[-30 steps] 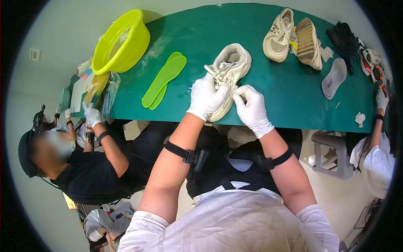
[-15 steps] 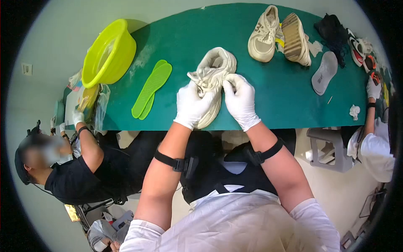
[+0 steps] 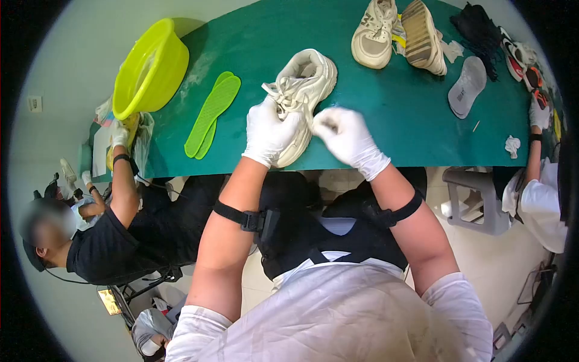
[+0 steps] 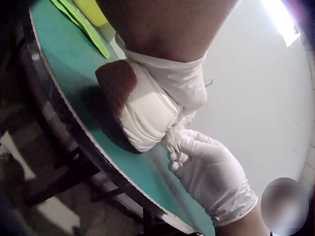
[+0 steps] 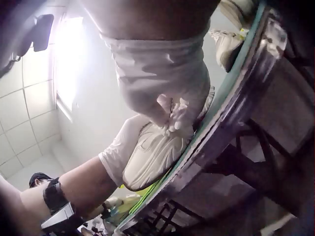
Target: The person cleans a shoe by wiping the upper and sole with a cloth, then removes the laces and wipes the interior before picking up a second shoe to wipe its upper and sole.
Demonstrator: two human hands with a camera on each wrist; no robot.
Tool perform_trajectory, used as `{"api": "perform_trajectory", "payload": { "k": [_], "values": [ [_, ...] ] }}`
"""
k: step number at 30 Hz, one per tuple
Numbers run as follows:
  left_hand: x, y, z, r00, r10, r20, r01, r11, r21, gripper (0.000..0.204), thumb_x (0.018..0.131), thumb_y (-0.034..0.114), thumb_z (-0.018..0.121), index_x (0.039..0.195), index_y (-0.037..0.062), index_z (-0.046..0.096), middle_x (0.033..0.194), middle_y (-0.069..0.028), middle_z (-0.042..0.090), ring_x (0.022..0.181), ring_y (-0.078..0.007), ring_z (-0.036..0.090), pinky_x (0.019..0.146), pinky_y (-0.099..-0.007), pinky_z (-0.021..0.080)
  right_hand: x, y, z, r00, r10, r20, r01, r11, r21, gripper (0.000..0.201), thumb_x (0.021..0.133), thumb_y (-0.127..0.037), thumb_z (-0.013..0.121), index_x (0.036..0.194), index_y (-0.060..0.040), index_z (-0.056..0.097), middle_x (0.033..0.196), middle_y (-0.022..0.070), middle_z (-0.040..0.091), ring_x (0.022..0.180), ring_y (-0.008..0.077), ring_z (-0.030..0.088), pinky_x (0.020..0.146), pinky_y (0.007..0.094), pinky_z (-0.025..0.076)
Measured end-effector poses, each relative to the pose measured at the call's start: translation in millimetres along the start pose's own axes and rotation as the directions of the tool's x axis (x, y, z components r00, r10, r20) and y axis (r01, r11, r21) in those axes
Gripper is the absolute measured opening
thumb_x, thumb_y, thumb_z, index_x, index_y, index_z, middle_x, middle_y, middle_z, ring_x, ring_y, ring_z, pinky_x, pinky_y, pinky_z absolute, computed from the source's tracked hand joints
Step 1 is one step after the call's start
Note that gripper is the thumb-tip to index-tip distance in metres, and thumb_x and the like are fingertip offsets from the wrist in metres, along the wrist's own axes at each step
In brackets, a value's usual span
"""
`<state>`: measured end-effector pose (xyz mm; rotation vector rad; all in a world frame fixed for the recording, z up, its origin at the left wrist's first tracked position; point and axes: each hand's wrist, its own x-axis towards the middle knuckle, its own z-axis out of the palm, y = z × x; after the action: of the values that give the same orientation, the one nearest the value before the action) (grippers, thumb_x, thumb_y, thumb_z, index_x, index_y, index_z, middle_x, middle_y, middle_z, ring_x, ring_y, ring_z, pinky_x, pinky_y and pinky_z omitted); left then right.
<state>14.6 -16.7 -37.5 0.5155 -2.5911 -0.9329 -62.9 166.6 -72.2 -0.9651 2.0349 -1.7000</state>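
A cream lace-up shoe [image 3: 304, 78] lies on the green table, its heel pointing away from the person. My gloved left hand [image 3: 269, 133] grips its front part, near the laces. At the shoe's side, the gloved right hand [image 3: 350, 139] has curled fingers and pinches a small whitish thing; what it is I cannot tell. In the left wrist view, the right hand [image 4: 211, 172] touches the shoe [image 4: 147, 115] with its fingertips. Seen from the right wrist, the right hand [image 5: 162, 83] is above the shoe's toe [image 5: 152, 157].
Green insoles [image 3: 212, 114] and a yellow-green basin [image 3: 151, 69] are on the left. At the back right are another cream shoe [image 3: 374, 36], an upturned shoe [image 3: 424, 37] and a grey insole [image 3: 467, 87]. Crumpled tissue [image 3: 511, 146] lies near the right edge. Other people sit on both sides.
Both hands stay at the shoe. The right hand has turned, its wrist swinging outward, while its fingertips remain at the shoe's side. The head view has shifted slightly.
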Motion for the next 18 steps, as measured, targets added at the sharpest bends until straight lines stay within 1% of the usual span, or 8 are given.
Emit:
{"api": "perform_trajectory", "payload": {
  "k": [2, 3, 6, 8, 9, 11, 15, 18],
  "values": [
    [0, 2, -1, 1.000, -0.007, 0.005, 0.006, 1.000, 0.028, 0.045, 0.084, 0.026, 0.077, 0.121, 0.0011, 0.072, 0.102, -0.0197, 0.079, 0.096, -0.0324, 0.078, 0.085, -0.0381, 0.059, 9, 18, -9, 0.988, 0.003, -0.155, 0.019, 0.990, 0.136, 0.012, 0.095, -0.012, 0.070, 0.094, -0.0012, 0.074, 0.085, 0.0090, 0.075, 0.076, 0.0108, 0.068, 0.070, 0.0305, 0.054],
    [1, 4, -2, 1.000, -0.006, 0.009, 0.005, 0.998, 0.061, 0.045, 0.084, 0.026, 0.077, 0.122, 0.0011, 0.072, 0.102, -0.0198, 0.079, 0.096, -0.0323, 0.078, 0.085, -0.0380, 0.059, 18, 10, -15, 0.968, 0.056, -0.243, 0.020, 0.954, 0.298, 0.011, 0.096, -0.013, 0.071, 0.096, -0.0023, 0.075, 0.086, 0.0081, 0.076, 0.078, 0.0095, 0.069, 0.071, 0.0288, 0.055],
    [0, 3, -2, 1.000, 0.000, 0.008, 0.000, 0.999, 0.041, 0.045, 0.085, 0.027, 0.077, 0.121, 0.0010, 0.072, 0.102, -0.0202, 0.079, 0.096, -0.0330, 0.078, 0.085, -0.0384, 0.059, 51, 28, -21, 0.905, 0.138, -0.403, -0.014, 0.955, 0.296, 0.011, 0.095, -0.012, 0.072, 0.099, -0.0021, 0.074, 0.086, 0.0099, 0.076, 0.079, 0.0115, 0.071, 0.073, 0.0296, 0.056],
    [0, 4, -1, 1.000, -0.001, -0.003, 0.001, 1.000, 0.027, 0.044, 0.085, 0.027, 0.076, 0.120, 0.0010, 0.072, 0.102, -0.0204, 0.079, 0.096, -0.0333, 0.078, 0.085, -0.0387, 0.059, 67, 46, -10, 0.886, 0.078, -0.457, -0.044, 0.996, 0.083, 0.013, 0.094, -0.012, 0.072, 0.101, -0.0006, 0.074, 0.088, 0.0126, 0.076, 0.079, 0.0159, 0.073, 0.074, 0.0323, 0.057],
    [0, 6, -1, 1.000, -0.011, -0.005, 0.011, 1.000, 0.026, 0.044, 0.085, 0.027, 0.076, 0.120, 0.0010, 0.072, 0.102, -0.0207, 0.078, 0.096, -0.0339, 0.078, 0.085, -0.0389, 0.059, 66, 35, 0, 0.882, 0.176, -0.437, -0.125, 0.982, 0.144, 0.014, 0.094, -0.011, 0.072, 0.101, 0.0003, 0.073, 0.089, 0.0157, 0.077, 0.078, 0.0223, 0.074, 0.075, 0.0353, 0.058],
    [-1, 9, -1, 1.000, -0.030, -0.004, 0.030, 0.999, 0.022, 0.044, 0.085, 0.027, 0.076, 0.120, 0.0009, 0.072, 0.102, -0.0209, 0.078, 0.096, -0.0346, 0.077, 0.085, -0.0391, 0.059, 63, 44, 15, 0.846, 0.036, -0.532, -0.064, 0.997, -0.034, 0.012, 0.093, -0.010, 0.070, 0.100, 0.0001, 0.073, 0.087, 0.0174, 0.076, 0.078, 0.0269, 0.075, 0.074, 0.0372, 0.058],
    [0, 1, 4, 0.998, 0.035, -0.053, -0.033, 0.999, 0.044, 0.043, 0.085, 0.032, 0.075, 0.115, 0.0026, 0.072, 0.094, -0.0215, 0.077, 0.091, -0.0388, 0.075, 0.080, -0.0439, 0.059, 33, 7, 21, 0.902, 0.155, -0.403, -0.152, 0.988, 0.040, 0.010, 0.092, -0.009, 0.070, 0.096, -0.0003, 0.072, 0.087, 0.0209, 0.074, 0.077, 0.0327, 0.075, 0.073, 0.0414, 0.058],
    [1, -4, 6, 0.993, 0.086, -0.077, -0.081, 0.994, 0.069, 0.042, 0.084, 0.036, 0.074, 0.110, 0.0037, 0.072, 0.087, -0.0216, 0.075, 0.083, -0.0423, 0.074, 0.076, -0.0484, 0.059, 10, 4, 38, 0.945, -0.002, -0.326, -0.053, 0.986, -0.158, 0.011, 0.090, -0.006, 0.065, 0.099, -0.0007, 0.070, 0.093, 0.0209, 0.071, 0.087, 0.0408, 0.070, 0.080, 0.0453, 0.057]
  ]
}}
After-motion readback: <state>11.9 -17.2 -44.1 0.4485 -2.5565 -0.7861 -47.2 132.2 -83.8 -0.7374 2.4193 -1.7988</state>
